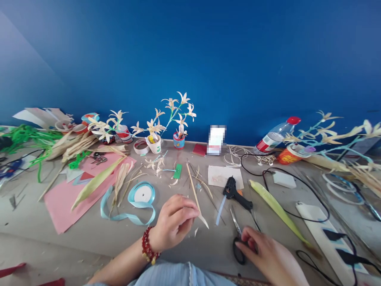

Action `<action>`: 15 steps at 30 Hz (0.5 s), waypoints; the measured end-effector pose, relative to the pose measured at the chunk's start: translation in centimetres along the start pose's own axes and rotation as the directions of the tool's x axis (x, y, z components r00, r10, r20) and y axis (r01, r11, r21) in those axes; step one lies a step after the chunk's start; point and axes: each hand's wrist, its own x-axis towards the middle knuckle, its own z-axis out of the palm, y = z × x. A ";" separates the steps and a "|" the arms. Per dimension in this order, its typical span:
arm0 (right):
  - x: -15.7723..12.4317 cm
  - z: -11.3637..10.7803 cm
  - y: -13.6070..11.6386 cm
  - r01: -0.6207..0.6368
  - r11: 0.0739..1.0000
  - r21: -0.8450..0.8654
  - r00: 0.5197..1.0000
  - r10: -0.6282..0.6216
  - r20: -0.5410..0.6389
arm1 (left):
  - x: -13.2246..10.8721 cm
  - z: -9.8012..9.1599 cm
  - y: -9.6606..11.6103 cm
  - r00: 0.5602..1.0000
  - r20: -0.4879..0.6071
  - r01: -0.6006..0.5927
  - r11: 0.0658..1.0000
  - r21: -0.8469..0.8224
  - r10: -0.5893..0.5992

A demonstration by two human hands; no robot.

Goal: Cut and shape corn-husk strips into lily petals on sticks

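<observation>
My left hand (175, 216), with a red bead bracelet at the wrist, is closed in a pinch above the table. Between its fingertips is a narrow pale strip of corn husk (194, 190), its tapered end pointing down toward me. My right hand (262, 250) has its fingers curled at the black handles of a pair of scissors (236, 222). The scissors lie on the table with their blades pointing away from me. A black glue gun (238, 194) with a clear glue stick rests just beyond them. Small husk scraps (196, 231) are by my left hand.
Blue ribbon (143, 194) and pink paper (71, 198) lie left, with husks on top. Husk flowers in cups (179, 141) line the blue wall. At right are a green husk (276, 208), a power strip (321, 234), black cables, and a bottle (272, 137).
</observation>
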 end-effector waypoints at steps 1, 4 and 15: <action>0.1 -0.4 -1.0 0.034 0.999 0.026 0.997 -0.032 -0.071 | 0.1 0.0 0.1 1.000 0.018 0.015 1.000 0.008 -0.015; 0.7 -1.6 -5.5 0.306 0.931 0.202 0.936 -0.254 -0.244 | 0.3 0.4 0.5 0.993 0.058 0.104 0.995 0.000 -0.104; 3.5 -1.0 -12.0 0.567 0.791 0.227 0.777 -0.424 -0.465 | 0.5 1.0 1.2 0.906 0.065 0.423 0.898 -0.124 -0.418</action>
